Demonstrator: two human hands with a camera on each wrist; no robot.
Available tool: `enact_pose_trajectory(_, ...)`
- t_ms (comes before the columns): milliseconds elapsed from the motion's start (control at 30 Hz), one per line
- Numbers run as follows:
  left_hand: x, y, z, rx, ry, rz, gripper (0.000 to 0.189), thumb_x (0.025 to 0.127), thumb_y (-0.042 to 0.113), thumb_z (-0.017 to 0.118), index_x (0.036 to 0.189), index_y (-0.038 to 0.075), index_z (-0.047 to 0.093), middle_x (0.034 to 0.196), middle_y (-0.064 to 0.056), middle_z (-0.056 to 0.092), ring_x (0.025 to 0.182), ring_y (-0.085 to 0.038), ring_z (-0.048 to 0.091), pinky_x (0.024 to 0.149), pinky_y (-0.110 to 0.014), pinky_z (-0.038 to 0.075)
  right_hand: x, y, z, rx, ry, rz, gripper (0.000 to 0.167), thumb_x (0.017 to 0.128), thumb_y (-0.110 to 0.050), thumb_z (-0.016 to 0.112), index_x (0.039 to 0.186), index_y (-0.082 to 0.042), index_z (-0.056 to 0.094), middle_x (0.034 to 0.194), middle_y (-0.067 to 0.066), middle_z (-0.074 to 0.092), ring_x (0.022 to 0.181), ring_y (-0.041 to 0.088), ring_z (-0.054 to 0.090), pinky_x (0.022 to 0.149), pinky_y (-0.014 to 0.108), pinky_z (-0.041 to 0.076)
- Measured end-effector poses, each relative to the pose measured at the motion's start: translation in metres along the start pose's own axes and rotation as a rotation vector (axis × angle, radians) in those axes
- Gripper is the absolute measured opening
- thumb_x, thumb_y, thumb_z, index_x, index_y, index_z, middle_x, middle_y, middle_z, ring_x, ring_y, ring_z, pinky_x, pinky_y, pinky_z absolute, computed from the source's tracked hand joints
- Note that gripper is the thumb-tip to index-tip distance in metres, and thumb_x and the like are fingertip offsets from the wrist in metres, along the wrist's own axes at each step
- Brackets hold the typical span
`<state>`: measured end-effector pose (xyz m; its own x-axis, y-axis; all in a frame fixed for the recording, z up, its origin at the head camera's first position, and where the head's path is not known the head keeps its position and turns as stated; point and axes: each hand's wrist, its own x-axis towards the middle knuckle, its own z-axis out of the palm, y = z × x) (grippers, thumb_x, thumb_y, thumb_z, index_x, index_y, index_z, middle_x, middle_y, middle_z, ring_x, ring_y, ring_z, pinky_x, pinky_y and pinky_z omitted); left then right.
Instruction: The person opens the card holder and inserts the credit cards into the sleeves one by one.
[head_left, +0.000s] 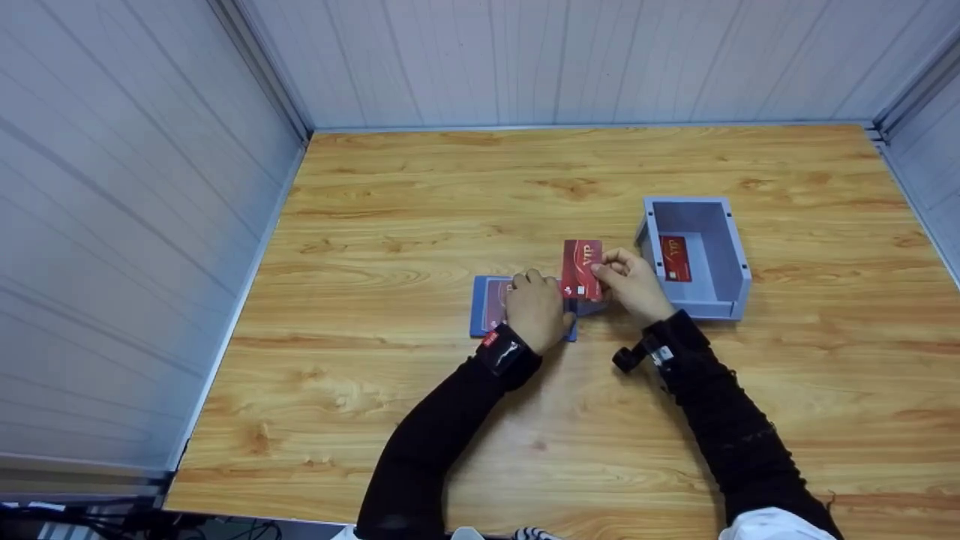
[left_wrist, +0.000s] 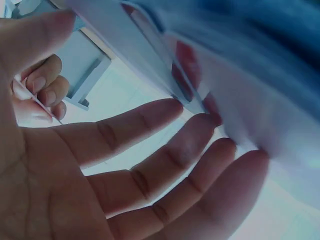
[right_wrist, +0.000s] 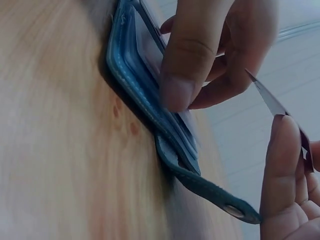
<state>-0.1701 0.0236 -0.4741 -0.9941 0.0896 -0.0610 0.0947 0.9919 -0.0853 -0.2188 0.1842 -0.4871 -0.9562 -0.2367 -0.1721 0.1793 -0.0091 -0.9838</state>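
A blue card holder (head_left: 478, 306) with clear sleeves lies open on the table, a reddish card behind the plastic on its left side. My left hand (head_left: 536, 311) is over it, thumb at the near right edge and fingertips against the sleeves, holding it. A strap (right_wrist: 210, 190) with a metal snap sticks out from the holder in the right wrist view. Just right of the holder, my right hand (head_left: 636, 289) pinches a red VIP card (head_left: 579, 264) between thumb and fingers, raised above the holder's right end.
A grey plastic bin (head_left: 739, 270) stands right of my right hand, with another red VIP card (head_left: 676, 259) inside it. Pale panel walls (head_left: 465, 60) border the wooden table (head_left: 405, 195) at the back and sides. A small black camera (head_left: 628, 358) juts from the right wristband.
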Motion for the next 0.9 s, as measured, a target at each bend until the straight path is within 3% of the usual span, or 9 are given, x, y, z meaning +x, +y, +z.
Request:
enact_pose_trajectory(200, 0.002, 0.003, 0.000, 0.040, 0.002, 0.001, 0.068, 0.081, 0.068, 0.061, 0.114, 0.009, 0.063, 0.110, -0.013, 0.062, 0.097, -0.024, 0.059, 0.064, -0.032, 0.056, 0.001, 0.000, 0.000, 0.010, 0.004, 0.014, 0.006, 0.096, -0.004, 0.056, 0.100, -0.003, 0.051, 0.073, -0.008, 0.062, 0.061, 0.006, 0.059, 0.058, 0.020, 0.054)
enact_pose_trajectory(333, 0.001, 0.000, -0.002, -0.005, 0.006, 0.024, 0.063, 0.084, 0.062, 0.061, 0.113, 0.006, 0.064, 0.110, -0.015, 0.062, 0.098, -0.026, 0.059, 0.070, -0.033, 0.056, 0.001, 0.000, -0.001, 0.019, 0.001, 0.018, 0.010, 0.096, -0.005, 0.057, 0.102, 0.000, 0.050, 0.075, -0.006, 0.062, 0.063, 0.006, 0.060, 0.058, 0.020, 0.055)
enact_pose_trajectory(467, -0.001, -0.008, -0.004, -0.133, 0.012, 0.054, 0.056, 0.087, 0.053, 0.062, 0.110, 0.002, 0.066, 0.109, -0.017, 0.063, 0.099, -0.029, 0.061, 0.077, -0.036, 0.056, 0.001, 0.000, -0.001, 0.050, -0.008, 0.011, 0.007, 0.096, -0.004, 0.057, 0.099, -0.003, 0.050, 0.076, -0.005, 0.063, 0.062, 0.007, 0.059, 0.060, 0.021, 0.056)
enact_pose_trajectory(567, -0.001, -0.017, -0.007, -0.266, 0.019, 0.097, 0.042, 0.088, 0.044, 0.062, 0.093, 0.003, 0.069, 0.098, -0.015, 0.068, 0.092, -0.029, 0.063, 0.080, -0.039, 0.053, 0.001, 0.000, -0.001, 0.069, -0.013, 0.005, 0.007, 0.096, -0.003, 0.057, 0.095, -0.007, 0.050, 0.075, -0.005, 0.062, 0.061, 0.008, 0.059, 0.060, 0.022, 0.057)
enact_pose_trajectory(633, 0.000, -0.025, -0.009, -0.357, 0.006, 0.124, 0.033, 0.088, 0.039, 0.062, 0.076, 0.008, 0.065, 0.084, -0.009, 0.068, 0.081, -0.026, 0.064, 0.074, -0.038, 0.051, 0.000, 0.000, -0.001, 0.073, -0.016, 0.007, 0.008, 0.096, -0.003, 0.056, 0.094, -0.008, 0.050, 0.075, -0.005, 0.062, 0.062, 0.008, 0.059, 0.060, 0.022, 0.057)
enact_pose_trajectory(733, 0.001, -0.037, -0.013, -0.494, -0.045, 0.139, 0.036, 0.088, 0.034, 0.062, 0.060, 0.015, 0.048, 0.066, 0.000, 0.056, 0.063, -0.019, 0.055, 0.058, -0.033, 0.044, 0.000, -0.001, -0.001, 0.076, -0.015, 0.012, 0.008, 0.096, -0.003, 0.057, 0.094, -0.008, 0.051, 0.075, -0.004, 0.061, 0.063, 0.009, 0.059, 0.060, 0.023, 0.057)
enact_pose_trajectory(833, 0.001, -0.048, -0.015, -0.590, -0.090, 0.138, 0.035, 0.089, 0.033, 0.060, 0.061, 0.017, 0.045, 0.064, 0.004, 0.047, 0.058, -0.014, 0.047, 0.051, -0.028, 0.035, -0.001, -0.001, 0.000, 0.073, -0.014, 0.002, 0.007, 0.096, -0.003, 0.057, 0.096, -0.005, 0.051, 0.075, -0.003, 0.062, 0.063, 0.009, 0.059, 0.060, 0.022, 0.056)
enact_pose_trajectory(900, 0.001, -0.055, -0.016, -0.644, -0.110, 0.143, 0.028, 0.089, 0.032, 0.059, 0.069, 0.014, 0.055, 0.065, 0.004, 0.049, 0.057, -0.013, 0.046, 0.051, -0.026, 0.034, -0.001, -0.001, 0.000, 0.074, -0.010, -0.004, 0.007, 0.096, -0.002, 0.057, 0.098, -0.003, 0.050, 0.075, -0.003, 0.062, 0.064, 0.009, 0.060, 0.059, 0.021, 0.055)
